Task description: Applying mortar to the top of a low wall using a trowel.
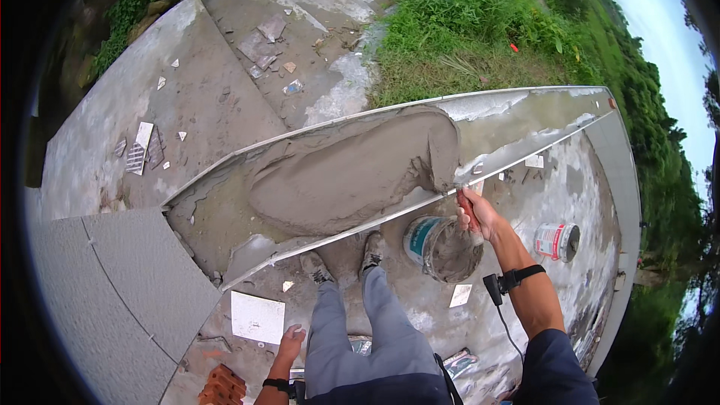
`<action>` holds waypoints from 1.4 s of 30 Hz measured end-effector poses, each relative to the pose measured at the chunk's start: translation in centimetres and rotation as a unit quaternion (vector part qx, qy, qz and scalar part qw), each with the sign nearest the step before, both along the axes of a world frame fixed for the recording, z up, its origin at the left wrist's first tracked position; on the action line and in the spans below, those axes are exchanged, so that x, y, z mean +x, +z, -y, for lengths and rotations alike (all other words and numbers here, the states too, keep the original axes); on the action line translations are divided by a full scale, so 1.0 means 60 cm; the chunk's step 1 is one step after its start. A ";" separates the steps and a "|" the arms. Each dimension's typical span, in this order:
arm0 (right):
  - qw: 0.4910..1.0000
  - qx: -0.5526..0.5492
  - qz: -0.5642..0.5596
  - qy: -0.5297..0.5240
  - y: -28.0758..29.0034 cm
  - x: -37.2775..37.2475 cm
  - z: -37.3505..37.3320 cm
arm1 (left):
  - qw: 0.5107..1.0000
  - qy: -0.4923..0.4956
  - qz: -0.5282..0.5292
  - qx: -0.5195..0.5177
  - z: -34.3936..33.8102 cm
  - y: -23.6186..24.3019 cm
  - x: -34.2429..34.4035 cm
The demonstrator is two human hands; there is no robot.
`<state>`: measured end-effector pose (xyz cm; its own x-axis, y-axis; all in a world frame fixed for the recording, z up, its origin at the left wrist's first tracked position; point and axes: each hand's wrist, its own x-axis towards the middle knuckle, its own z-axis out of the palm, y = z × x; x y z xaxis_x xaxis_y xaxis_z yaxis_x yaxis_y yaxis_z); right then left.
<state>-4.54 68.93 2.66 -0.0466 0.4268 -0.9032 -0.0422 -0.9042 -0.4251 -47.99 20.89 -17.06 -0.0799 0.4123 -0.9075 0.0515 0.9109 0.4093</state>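
My right hand (pixel 486 217) is closed around the red handle of a trowel (pixel 466 208), at the near edge of a long tile-edged trough (pixel 330 238). Its blade is hard to tell apart from the grey mortar. A thick, smoothed mound of wet mortar (pixel 345 176) fills the middle of the trough. Just below my right hand stands a bucket (pixel 421 238) with a teal label, with mortar inside. My left hand (pixel 291 341) hangs low beside my leg, empty, fingers loosely apart, near a white square tile (pixel 257 318) on the ground.
A second bucket (pixel 551 241), white and red, lies farther right. Orange bricks (pixel 222 386) sit at the lower left, beside a grey tiled surface (pixel 105 292). Broken tiles (pixel 142 146) litter the concrete beyond the trough. Steps (pixel 300 7) and grass (pixel 465 22) lie at the back.
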 end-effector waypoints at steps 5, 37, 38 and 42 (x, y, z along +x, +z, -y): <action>0.991 -0.090 -0.093 0.016 0.027 -0.099 0.090 | 1.000 -0.027 -0.009 -0.009 0.006 0.008 0.006; 0.684 0.327 0.165 0.631 -0.014 -0.367 0.161 | 0.999 0.034 -0.009 0.002 0.030 0.026 0.034; 0.629 0.286 0.222 0.688 0.046 -0.376 0.135 | 0.999 0.049 -0.006 -0.021 0.028 0.032 0.030; 0.518 0.278 0.320 0.743 0.097 -0.269 0.059 | 0.993 0.105 0.019 -0.045 0.016 0.035 0.022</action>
<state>-20.68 65.37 8.45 -0.4634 0.5525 -0.6928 0.8355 0.5329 -0.1338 -46.64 19.92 -14.97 -0.1209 0.3080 -0.9437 -0.1568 0.9328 0.3245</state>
